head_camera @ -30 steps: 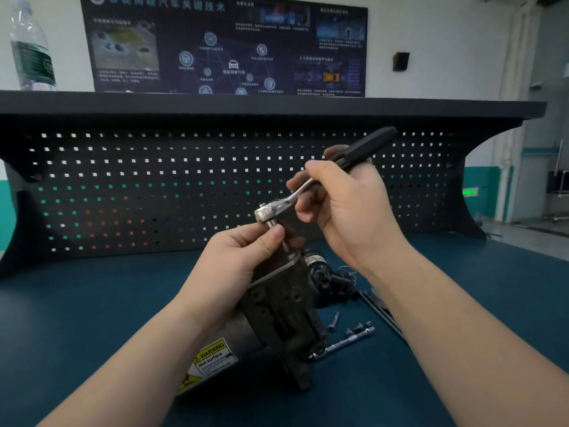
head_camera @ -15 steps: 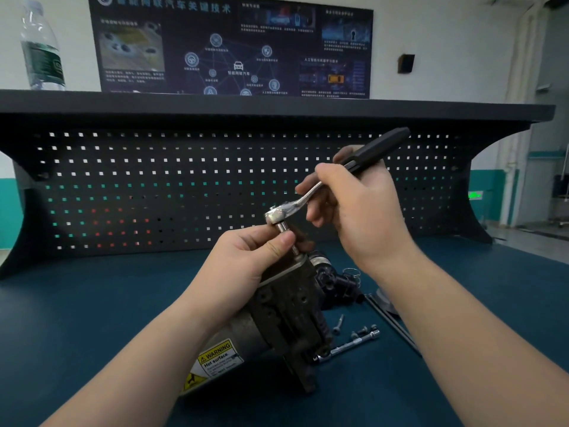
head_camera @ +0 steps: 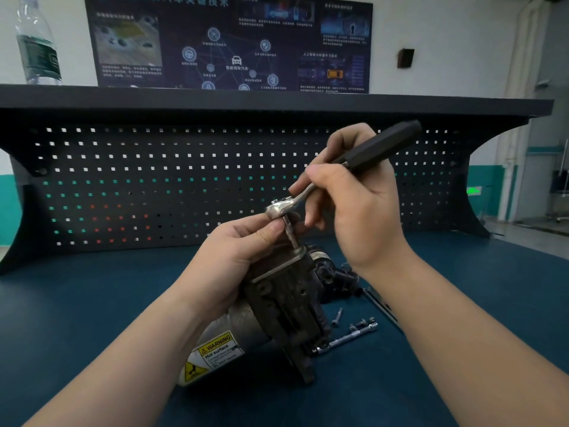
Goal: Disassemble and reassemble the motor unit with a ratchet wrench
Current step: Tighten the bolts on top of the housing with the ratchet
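Since the earlier frame little moved: right grip (head_camera: 354, 211) clasps ratchet wrench (head_camera: 338, 174), left grip (head_camera: 234, 254) pinches socket (head_camera: 289, 232) atop motor unit (head_camera: 277, 303); fastener-turning step, next swing handle

L hand (head_camera: 234, 257): forearm enters from lower left, wrist straight, palm wrapped over top of motor unit (head_camera: 277, 303); thumb and index pinch the socket shaft just below ratchet wrench (head_camera: 338, 174) head. R hand (head_camera: 360, 211): forearm enters from lower right, wrist raised above L hand, fingers curled round wrench shank, thumb lying on top. Hands near, not touching.
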`<state>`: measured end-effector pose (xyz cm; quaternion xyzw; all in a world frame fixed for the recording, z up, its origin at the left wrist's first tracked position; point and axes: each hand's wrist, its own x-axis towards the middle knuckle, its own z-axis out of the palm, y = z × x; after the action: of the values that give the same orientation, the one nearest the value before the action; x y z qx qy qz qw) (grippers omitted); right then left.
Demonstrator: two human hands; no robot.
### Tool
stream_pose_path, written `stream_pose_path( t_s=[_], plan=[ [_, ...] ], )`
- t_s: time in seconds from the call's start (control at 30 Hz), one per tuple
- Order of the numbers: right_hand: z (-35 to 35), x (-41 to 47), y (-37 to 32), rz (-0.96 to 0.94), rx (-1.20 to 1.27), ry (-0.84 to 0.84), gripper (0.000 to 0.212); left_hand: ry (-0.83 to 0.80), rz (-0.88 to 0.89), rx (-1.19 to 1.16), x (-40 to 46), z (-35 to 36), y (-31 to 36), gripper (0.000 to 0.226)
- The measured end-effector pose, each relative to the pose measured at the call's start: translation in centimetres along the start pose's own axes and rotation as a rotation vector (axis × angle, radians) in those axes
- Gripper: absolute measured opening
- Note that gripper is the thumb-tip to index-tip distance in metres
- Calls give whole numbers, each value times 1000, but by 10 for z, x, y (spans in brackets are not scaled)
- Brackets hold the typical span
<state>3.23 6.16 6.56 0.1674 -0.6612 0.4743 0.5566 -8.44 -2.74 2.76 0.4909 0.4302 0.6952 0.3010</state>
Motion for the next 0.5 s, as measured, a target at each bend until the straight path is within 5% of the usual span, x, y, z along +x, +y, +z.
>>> stream_pose_path(
  t_s=[0.1,0.23,0.37,0.5],
  plan=[
    [-2,2,4,37,129,14,14,37,30,55,-1,1,-2,25],
    [-17,9,14,314,424,93,13,40,49,60,-2,5,-3,22],
    [-28,15,17,544,421,34,20,47,48,94,-3,8,-5,21],
    [-21,16,6,364,202,-14,20,92,62,142,-1,5,-9,22]
  ],
)
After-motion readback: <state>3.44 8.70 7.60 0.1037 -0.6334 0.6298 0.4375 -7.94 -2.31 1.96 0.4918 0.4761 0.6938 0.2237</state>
